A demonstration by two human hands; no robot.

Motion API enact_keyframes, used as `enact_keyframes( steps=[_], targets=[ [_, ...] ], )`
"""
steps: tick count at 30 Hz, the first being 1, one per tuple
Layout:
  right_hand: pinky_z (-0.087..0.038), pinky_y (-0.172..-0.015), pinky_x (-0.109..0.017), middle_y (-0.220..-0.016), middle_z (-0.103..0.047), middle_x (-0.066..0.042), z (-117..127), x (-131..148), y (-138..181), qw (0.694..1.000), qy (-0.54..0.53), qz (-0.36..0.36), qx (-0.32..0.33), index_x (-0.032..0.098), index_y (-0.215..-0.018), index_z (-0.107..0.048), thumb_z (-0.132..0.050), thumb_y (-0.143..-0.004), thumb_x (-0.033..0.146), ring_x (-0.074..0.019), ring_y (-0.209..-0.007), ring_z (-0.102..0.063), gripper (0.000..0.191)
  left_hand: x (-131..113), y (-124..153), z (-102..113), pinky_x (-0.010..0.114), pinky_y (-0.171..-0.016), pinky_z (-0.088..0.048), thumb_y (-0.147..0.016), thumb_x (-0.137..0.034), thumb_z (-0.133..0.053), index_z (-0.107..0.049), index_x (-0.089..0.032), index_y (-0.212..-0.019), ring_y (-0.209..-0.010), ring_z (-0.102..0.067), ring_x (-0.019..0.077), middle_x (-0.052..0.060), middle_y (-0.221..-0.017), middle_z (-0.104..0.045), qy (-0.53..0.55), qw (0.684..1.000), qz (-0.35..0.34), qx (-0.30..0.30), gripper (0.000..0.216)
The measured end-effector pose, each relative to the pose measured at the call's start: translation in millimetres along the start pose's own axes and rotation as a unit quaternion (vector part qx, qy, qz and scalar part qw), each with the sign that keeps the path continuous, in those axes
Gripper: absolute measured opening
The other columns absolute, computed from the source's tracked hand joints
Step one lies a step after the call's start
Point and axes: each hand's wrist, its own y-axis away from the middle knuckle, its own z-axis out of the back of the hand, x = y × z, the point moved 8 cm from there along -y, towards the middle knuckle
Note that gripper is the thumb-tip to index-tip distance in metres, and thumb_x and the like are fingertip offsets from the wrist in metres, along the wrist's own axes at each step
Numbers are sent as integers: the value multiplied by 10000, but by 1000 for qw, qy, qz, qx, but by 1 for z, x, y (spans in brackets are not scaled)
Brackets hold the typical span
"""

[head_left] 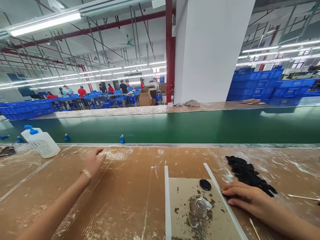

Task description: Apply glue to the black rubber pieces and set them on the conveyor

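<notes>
Pile of black parts point(250, 173) stretches diagonally, near end at right hand point(243, 196).

Bench: your brown taped worktop point(130, 200) ran beside the green belt point(175, 128).
10 o'clock: white bottle point(41, 141) lay tipped.
5 o'clock: stained card point(197, 213), black disc point(205, 184).
2 o'clock: black pile point(250, 175).

Bright, even light came from long white fluorescent ceiling tubes point(45, 24) at ten o'clock. Glare streaked the glossy brown taped tabletop point(125, 186) and the green conveyor belt point(175, 126). Shadows were faint. Wide-angle distortion bent the edges; the distant background looked soft.
</notes>
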Motion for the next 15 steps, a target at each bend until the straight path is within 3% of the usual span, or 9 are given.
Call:
enact_keyframes(
  steps=[4, 7, 9, 12, 15],
  targets=[
    [-526, -890, -379, -1056, -664, -75, 3, 7, -1, 1000, -7, -15, -13, 259, -1028, -698, -547, -891, 438, -260, -989, -626, 271, -39, -57, -80, 500, -1017, -418, -831, -283, -658, -559, -118, -1185, -1194, -521, 274, 131, -1249, -583, -14, 998, 54, 19, 403],
    [-556, -821, -361, -1020, -668, -67, 13, 27, -1, 997, -4, -14, -69, 266, -1051, -666, -553, -887, 419, -251, -928, -641, 252, -49, -80, -119, 531, -1028, -398, -820, -365, -663, -511, -126, -1258, -1232, -485, 306, 154, -1315, -531, -17, 994, 110, 17, 521],
    [-566, -775, -330, -1003, -671, -42, 17, 51, -3, 995, 1, 23, -98, 305, -1077, -636, -564, -899, 401, -233, -894, -650, 214, -47, -87, -130, 542, -1029, -390, -820, -393, -657, -511, -132, -1259, -1235, -480, 312, 153, -1316, -530, -16, 991, 134, 23, 532],
    [-559, -727, -307, -978, -682, -18, 12, 98, -10, 986, 26, 134, -94, 349, -1151, -563, -589, -913, 399, -221, -863, -650, 245, -42, -92, -135, 551, -1034, -373, -837, -385, -635, -593, -139, -1142, -1220, -492, 302, 127, -1242, -583, -5, 987, 151, 44, 395],
    [-529, -708, -310, -933, -688, -32, 4, 135, -16, 962, 85, 246, -82, 283, -1219, -488, -580, -934, 357, -215, -808, -625, 308, -41, -95, -133, 559, -1054, -338, -841, -357, -634, -639, -144, -1031, -1206, -505, 290, 103, -1180, -619, 29, 985, 162, 57, 285]
  ],
)
